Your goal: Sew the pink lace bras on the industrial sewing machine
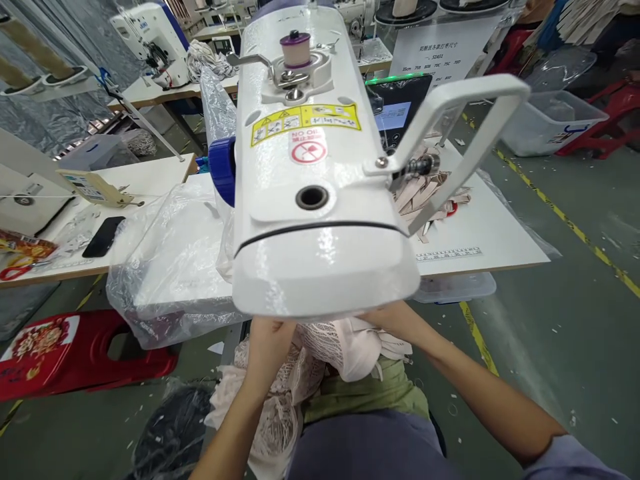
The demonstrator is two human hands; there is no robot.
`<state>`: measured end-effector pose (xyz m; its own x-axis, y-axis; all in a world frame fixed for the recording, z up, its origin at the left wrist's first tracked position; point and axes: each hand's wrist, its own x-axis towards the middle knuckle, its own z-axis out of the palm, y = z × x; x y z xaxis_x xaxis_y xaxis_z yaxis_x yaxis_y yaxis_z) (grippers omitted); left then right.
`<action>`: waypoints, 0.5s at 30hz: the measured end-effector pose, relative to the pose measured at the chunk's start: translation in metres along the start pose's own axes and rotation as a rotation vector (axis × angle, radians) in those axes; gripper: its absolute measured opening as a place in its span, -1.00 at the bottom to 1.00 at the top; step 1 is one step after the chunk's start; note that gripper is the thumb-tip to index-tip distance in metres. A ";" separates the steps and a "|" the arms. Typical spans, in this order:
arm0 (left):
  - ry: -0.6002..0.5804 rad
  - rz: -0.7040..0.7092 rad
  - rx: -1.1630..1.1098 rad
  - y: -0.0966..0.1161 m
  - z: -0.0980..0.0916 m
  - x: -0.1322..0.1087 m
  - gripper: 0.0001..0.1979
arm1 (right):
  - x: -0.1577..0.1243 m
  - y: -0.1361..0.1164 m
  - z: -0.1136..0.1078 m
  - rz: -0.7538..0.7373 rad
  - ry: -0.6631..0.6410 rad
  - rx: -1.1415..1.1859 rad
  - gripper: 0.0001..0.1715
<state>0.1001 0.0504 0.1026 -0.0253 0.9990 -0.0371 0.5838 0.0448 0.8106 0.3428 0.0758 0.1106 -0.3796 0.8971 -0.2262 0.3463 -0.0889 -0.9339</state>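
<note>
— What blocks the head view?
— A glossy white sewing machine [310,167] fills the middle, hiding the fingertips of both hands beneath its front end.
— And the hands?
— The left hand [267,340] and right hand [395,317] both rest on pale lace fabric [320,353], bunched in the lap; whether the fingers pinch it, I cannot tell.
— Around them?
— One purple-topped bobbin [296,48] on the machine, a crinkled clear plastic sheet [165,267] left, one red stool [75,353], one black phone [103,236], a heap of beige strips [425,193] on the white table [490,233].
</note>
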 end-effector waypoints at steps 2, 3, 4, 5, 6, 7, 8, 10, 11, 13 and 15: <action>0.095 -0.068 -0.113 -0.014 0.004 -0.009 -0.73 | -0.004 0.006 0.000 0.019 -0.014 0.048 -0.39; 0.153 -0.091 -0.173 -0.021 0.008 -0.016 -0.68 | -0.005 0.010 0.001 0.021 -0.016 0.069 -0.35; 0.193 -0.100 -0.227 -0.028 0.013 -0.023 -0.62 | -0.007 0.014 0.001 0.018 -0.010 0.086 -0.31; 0.208 -0.099 -0.278 -0.035 0.021 -0.031 -0.55 | -0.008 0.020 0.002 0.013 0.003 0.097 -0.28; 0.200 -0.091 -0.324 -0.042 0.029 -0.040 -0.48 | -0.009 0.025 0.003 0.007 0.019 0.101 -0.24; 0.182 -0.077 -0.363 -0.048 0.039 -0.049 -0.41 | -0.011 0.031 0.004 0.002 0.034 0.102 -0.22; 0.143 -0.053 -0.394 -0.054 0.050 -0.059 -0.33 | -0.012 0.037 0.005 -0.002 0.050 0.101 -0.20; 0.086 0.007 -0.408 -0.063 0.072 -0.077 -0.17 | -0.015 0.048 0.008 -0.001 0.071 0.095 -0.18; 0.051 0.039 -0.392 -0.066 0.083 -0.085 -0.09 | -0.017 0.053 0.009 0.004 0.080 0.097 -0.18; 0.004 0.066 -0.342 -0.070 0.103 -0.095 -0.01 | -0.021 0.060 0.011 0.017 0.089 0.120 -0.17; -0.027 0.041 -0.292 -0.074 0.122 -0.100 -0.03 | -0.024 0.066 0.013 0.029 0.089 0.164 -0.18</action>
<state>0.1581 -0.0527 -0.0245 0.0172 0.9998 -0.0128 0.3257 0.0065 0.9454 0.3633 0.0424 0.0513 -0.2914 0.9273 -0.2348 0.2082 -0.1781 -0.9617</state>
